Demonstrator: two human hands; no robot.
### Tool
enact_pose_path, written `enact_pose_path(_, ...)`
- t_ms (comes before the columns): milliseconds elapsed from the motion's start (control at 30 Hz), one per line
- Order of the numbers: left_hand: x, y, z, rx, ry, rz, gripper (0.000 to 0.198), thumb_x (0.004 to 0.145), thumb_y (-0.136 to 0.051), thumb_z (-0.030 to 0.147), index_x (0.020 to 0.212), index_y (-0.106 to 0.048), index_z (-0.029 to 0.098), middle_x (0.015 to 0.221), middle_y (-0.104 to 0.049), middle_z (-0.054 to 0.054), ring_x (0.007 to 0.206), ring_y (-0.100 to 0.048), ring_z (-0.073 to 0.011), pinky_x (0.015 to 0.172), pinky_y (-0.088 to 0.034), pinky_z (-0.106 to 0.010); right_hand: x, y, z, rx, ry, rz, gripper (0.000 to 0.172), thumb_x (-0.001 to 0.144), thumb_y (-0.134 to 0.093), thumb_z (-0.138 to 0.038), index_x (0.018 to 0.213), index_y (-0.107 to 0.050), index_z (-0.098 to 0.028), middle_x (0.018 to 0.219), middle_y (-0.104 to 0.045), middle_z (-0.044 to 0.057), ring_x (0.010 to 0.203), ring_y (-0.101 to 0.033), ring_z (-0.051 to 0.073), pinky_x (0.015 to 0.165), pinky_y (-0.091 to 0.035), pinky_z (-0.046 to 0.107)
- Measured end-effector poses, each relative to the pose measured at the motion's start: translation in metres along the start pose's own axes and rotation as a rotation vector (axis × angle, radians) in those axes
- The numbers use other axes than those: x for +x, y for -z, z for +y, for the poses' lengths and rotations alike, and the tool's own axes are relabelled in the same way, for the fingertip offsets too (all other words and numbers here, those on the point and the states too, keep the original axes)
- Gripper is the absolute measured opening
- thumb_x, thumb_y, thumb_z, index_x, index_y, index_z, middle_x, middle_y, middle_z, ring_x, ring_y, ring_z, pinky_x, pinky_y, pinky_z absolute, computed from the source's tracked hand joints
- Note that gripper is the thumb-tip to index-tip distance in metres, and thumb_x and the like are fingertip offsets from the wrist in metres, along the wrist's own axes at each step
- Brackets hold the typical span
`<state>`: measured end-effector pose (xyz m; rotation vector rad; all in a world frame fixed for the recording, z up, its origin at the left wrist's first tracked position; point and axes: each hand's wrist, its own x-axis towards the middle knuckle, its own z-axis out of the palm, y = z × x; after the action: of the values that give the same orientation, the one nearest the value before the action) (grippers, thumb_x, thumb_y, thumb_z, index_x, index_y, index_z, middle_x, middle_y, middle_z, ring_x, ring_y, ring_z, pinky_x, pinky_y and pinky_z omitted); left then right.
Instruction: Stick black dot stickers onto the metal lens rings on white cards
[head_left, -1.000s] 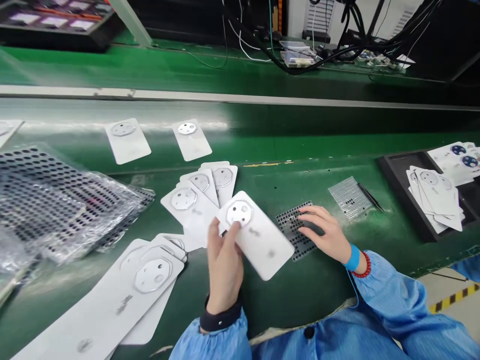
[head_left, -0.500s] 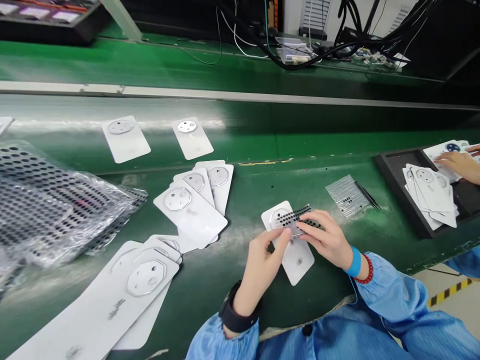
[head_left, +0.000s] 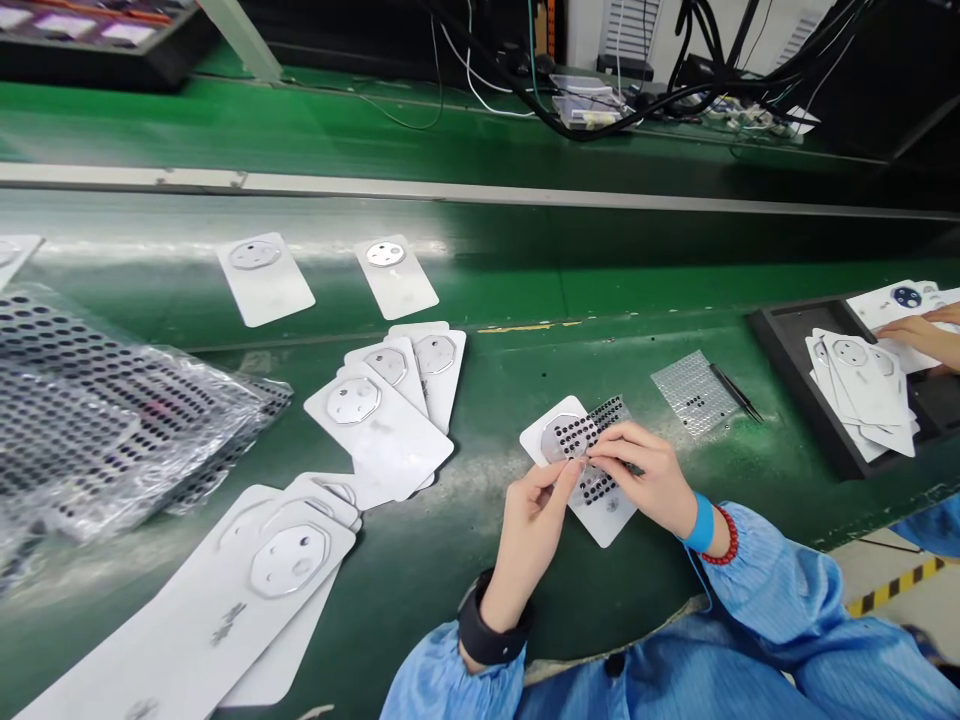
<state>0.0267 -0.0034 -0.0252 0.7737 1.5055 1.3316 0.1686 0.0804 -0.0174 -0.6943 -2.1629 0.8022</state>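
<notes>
Over the white card (head_left: pixel 612 520) near the front edge of the counter (head_left: pixel 585 600), the right hand (head_left: pixel 649 472) grips the black-dotted sheet (head_left: pixel 606 412) in its fingers, seemingly to steady it against the left hand (head_left: pixel 531 518), whose fingers pinch closed, contents unclear

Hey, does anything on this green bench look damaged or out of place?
Yes: a ragged yellowish streak runs along the green bench, perhaps where its surface has worn away. A dark speck also lies beyond the white card under the dotted sheet, possibly a stray dot.

Both hands (head_left: pixel 531 515) (head_left: pixel 651 478) pinch a dotted sheet (head_left: pixel 576 437) over a card (head_left: pixel 610 522)
</notes>
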Motion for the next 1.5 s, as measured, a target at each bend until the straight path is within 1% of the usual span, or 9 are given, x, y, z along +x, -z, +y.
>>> enact_pose_path(267, 0.0, -0.001, -0.004, 0.009, 0.012, 0.025, 0.029, 0.082, -0.064, 0.041, 0.084, -0.08, 0.017, 0.091, -0.077, -0.008, 0.088, -0.068, -0.0252, 0.081, -0.051, -0.033, -0.004, -0.005, 0.001, -0.146, 0.124, -0.045, 0.016, 0.097, -0.047, -0.012, 0.089, -0.059, -0.019, 0.087, -0.062, 0.007, 0.084, -0.059, 0.018, 0.075, -0.051, 0.032)
enact_pose_path(433, 0.003, 0.007, 0.0, 0.111, 0.013, 0.071, 0.033, 0.084, -0.06, 0.043, 0.078, -0.076, 0.014, 0.068, -0.069, -0.005, 0.061, -0.059, -0.0177, 0.057, -0.044, -0.027, -0.006, -0.01, 0.016, -0.17, 0.045, -0.16, 0.02, 0.098, -0.041, -0.013, 0.084, -0.054, -0.019, 0.085, -0.059, 0.007, 0.082, -0.057, 0.018, 0.073, -0.05, 0.031)
enact_pose_path(533, -0.005, 0.019, 0.008, 0.174, -0.018, 0.201, 0.037, 0.086, -0.059, 0.041, 0.11, -0.067, 0.014, 0.056, -0.054, 0.004, 0.045, -0.041, -0.0115, 0.047, -0.033, -0.024, -0.003, -0.006, 0.026, -0.163, 0.006, -0.109, 0.019, 0.097, -0.043, -0.014, 0.084, -0.054, -0.019, 0.083, -0.059, 0.006, 0.08, -0.058, 0.018, 0.072, -0.05, 0.031)
enact_pose_path(600, -0.015, 0.025, 0.017, 0.163, -0.04, 0.274, 0.065, 0.087, -0.06, 0.038, 0.143, -0.037, 0.015, 0.051, -0.045, 0.009, 0.042, -0.036, -0.0114, 0.044, -0.03, -0.023, 0.002, 0.0, 0.022, -0.15, -0.021, -0.047, 0.017, 0.097, -0.044, -0.013, 0.086, -0.055, -0.02, 0.086, -0.06, 0.006, 0.082, -0.059, 0.018, 0.073, -0.05, 0.032)
enact_pose_path(667, -0.025, 0.026, 0.027, 0.115, -0.039, 0.293, 0.078, 0.087, -0.061, 0.038, 0.15, -0.02, 0.015, 0.05, -0.044, 0.011, 0.042, -0.041, -0.0127, 0.044, -0.033, -0.022, 0.007, 0.007, 0.006, -0.119, -0.029, 0.038, 0.015, 0.095, -0.047, -0.011, 0.089, -0.057, -0.02, 0.089, -0.061, 0.006, 0.085, -0.06, 0.018, 0.076, -0.051, 0.032)
enact_pose_path(767, -0.037, 0.019, 0.042, 0.105, -0.025, 0.223, 0.04, 0.087, -0.062, 0.041, 0.118, -0.058, 0.015, 0.057, -0.053, 0.004, 0.051, -0.05, -0.013, 0.048, -0.041, -0.022, 0.014, 0.014, -0.032, -0.085, 0.041, 0.127, 0.014, 0.092, -0.054, -0.008, 0.091, -0.06, -0.02, 0.095, -0.062, 0.006, 0.091, -0.061, 0.017, 0.093, -0.05, 0.038)
enact_pose_path(867, -0.046, 0.01, 0.051, 0.144, -0.088, 0.159, 0.023, 0.089, -0.059, 0.038, 0.082, -0.064, 0.017, 0.06, -0.055, 0.002, 0.053, -0.047, -0.0103, 0.049, -0.039, -0.019, 0.019, 0.011, -0.062, -0.08, 0.15, 0.122, 0.014, 0.091, -0.055, -0.007, 0.093, -0.062, -0.019, 0.101, -0.062, 0.007, 0.096, -0.061, 0.017, 0.105, -0.043, 0.045)
enact_pose_path(1233, -0.056, 0.002, 0.058, 0.27, -0.338, 0.086, 0.016, 0.094, -0.05, 0.021, 0.088, -0.065, 0.019, 0.059, -0.051, 0.005, 0.046, -0.042, -0.0082, 0.049, -0.04, -0.019, 0.018, 0.008, -0.073, -0.091, 0.191, 0.186, 0.024, 0.088, -0.056, -0.004, 0.099, -0.067, -0.023, 0.094, -0.07, 0.004, 0.087, -0.068, 0.017, 0.102, -0.048, 0.045)
enact_pose_path(1500, -0.054, 0.004, 0.057, 0.257, -0.384, 0.145, 0.013, 0.091, -0.054, 0.022, 0.09, -0.067, 0.019, 0.062, -0.058, 0.003, 0.05, -0.049, -0.0096, 0.049, -0.042, -0.018, 0.003, 0.014, -0.072, -0.284, 0.351, 0.045, 0.047, 0.086, -0.048, -0.006, 0.131, -0.057, -0.021, 0.116, -0.071, 0.007, 0.114, -0.063, 0.022, 0.112, -0.04, 0.046)
